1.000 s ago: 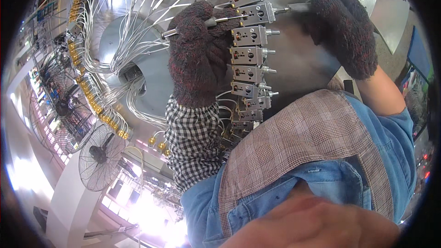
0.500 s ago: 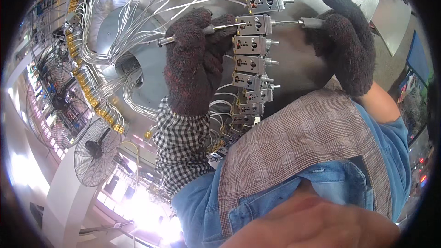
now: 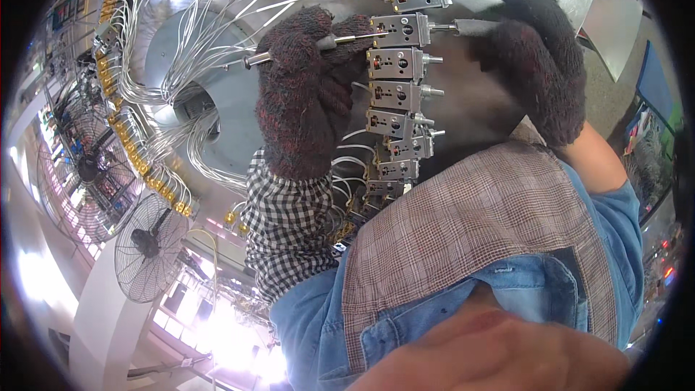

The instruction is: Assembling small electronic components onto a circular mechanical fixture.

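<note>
A row of small metal control boxes with stub shafts runs down the middle, and both of my hands are at one metal box (image 3: 397,31). My left hand (image 3: 293,101), in a dark knitted glove, is closed around a slim screwdriver (image 3: 355,39). Its thin tip reaches the open face of that box. On the opposite side my right hand (image 3: 539,65), gloved alike, grips a grey-handled tool (image 3: 474,27) lined up with the box's stub shaft (image 3: 440,27). The grey end sits close to the shaft; whether they touch I cannot tell.
White wires (image 3: 184,51) spread from the boxes over a grey metal surface with a round opening (image 3: 197,105). A curved strip of brass fittings (image 3: 123,123) lies at the left. Beyond stand fans (image 3: 148,242). A blue panel (image 3: 655,87) is at the far right.
My right hand has shifted left, bringing the grey tool nearer the box; its thin shaft no longer shows. The boxes sit slightly higher in the picture. My left hand keeps its hold.
</note>
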Available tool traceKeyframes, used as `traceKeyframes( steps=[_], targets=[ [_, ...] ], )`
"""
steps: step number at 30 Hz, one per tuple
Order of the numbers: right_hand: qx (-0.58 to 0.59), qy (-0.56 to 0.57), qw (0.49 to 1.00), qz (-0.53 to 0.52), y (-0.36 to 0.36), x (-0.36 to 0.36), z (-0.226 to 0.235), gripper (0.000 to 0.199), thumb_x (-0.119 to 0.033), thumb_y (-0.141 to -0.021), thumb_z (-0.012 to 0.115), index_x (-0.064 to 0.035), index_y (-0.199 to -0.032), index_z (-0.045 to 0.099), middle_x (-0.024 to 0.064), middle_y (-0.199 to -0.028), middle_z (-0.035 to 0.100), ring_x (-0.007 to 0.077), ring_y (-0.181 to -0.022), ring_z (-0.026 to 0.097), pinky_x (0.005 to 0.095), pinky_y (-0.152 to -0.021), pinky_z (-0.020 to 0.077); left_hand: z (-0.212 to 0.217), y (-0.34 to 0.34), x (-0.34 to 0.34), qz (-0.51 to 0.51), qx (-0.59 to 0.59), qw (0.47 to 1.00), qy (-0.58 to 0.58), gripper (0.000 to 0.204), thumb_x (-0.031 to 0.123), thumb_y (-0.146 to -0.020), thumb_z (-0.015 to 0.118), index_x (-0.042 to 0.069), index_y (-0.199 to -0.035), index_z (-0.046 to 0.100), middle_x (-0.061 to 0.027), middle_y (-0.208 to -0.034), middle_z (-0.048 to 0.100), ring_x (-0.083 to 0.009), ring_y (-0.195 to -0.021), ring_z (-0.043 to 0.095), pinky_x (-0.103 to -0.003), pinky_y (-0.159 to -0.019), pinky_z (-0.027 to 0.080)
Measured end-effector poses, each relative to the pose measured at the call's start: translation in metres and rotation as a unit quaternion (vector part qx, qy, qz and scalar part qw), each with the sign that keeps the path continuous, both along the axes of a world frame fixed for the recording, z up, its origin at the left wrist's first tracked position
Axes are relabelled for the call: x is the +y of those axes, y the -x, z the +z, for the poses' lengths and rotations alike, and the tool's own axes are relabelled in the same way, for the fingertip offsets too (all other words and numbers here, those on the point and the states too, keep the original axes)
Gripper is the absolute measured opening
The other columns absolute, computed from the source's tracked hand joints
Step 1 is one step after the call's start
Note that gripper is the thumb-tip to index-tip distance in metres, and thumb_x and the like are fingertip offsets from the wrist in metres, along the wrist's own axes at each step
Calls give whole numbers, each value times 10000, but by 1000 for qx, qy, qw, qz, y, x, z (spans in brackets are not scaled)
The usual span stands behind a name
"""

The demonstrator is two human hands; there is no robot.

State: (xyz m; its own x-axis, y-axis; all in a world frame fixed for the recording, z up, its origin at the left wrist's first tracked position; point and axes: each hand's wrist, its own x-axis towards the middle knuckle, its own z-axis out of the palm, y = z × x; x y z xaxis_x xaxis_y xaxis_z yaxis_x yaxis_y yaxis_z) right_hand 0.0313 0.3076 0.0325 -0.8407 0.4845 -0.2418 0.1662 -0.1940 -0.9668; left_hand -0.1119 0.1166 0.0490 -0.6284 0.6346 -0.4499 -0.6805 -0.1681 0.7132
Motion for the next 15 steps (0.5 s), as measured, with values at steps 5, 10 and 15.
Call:
traceKeyframes(
  steps=[5,10,15],
  targets=[
    [57,6,998,23,-1,9,-13,485,-221,-843,560,-13,-1253,406,151,-1059,561,230,-916,590,316,-748,501,1,-3,6,-7,48,998,-40,370,291,-868,515,29,-1120,447,-210,-1068,555,-329,-982,571,-434,-835,493],
    [112,-590,786,148,1,28,-17,378,-140,-848,546,-25,-1195,449,169,-1102,549,249,-968,575,324,-767,504,-5,-3,4,10,64,998,-28,380,290,-866,517,20,-1119,433,-230,-1042,563,-329,-956,583,-434,-813,505],
    [62,-17,998,18,-1,8,-9,334,-133,-860,529,-44,-1175,462,161,-1133,534,249,-973,572,319,-758,511,-5,-1,5,8,58,998,-21,372,270,-868,509,0,-1112,432,-230,-1044,558,-328,-953,585,-432,-816,508]
  ],
)
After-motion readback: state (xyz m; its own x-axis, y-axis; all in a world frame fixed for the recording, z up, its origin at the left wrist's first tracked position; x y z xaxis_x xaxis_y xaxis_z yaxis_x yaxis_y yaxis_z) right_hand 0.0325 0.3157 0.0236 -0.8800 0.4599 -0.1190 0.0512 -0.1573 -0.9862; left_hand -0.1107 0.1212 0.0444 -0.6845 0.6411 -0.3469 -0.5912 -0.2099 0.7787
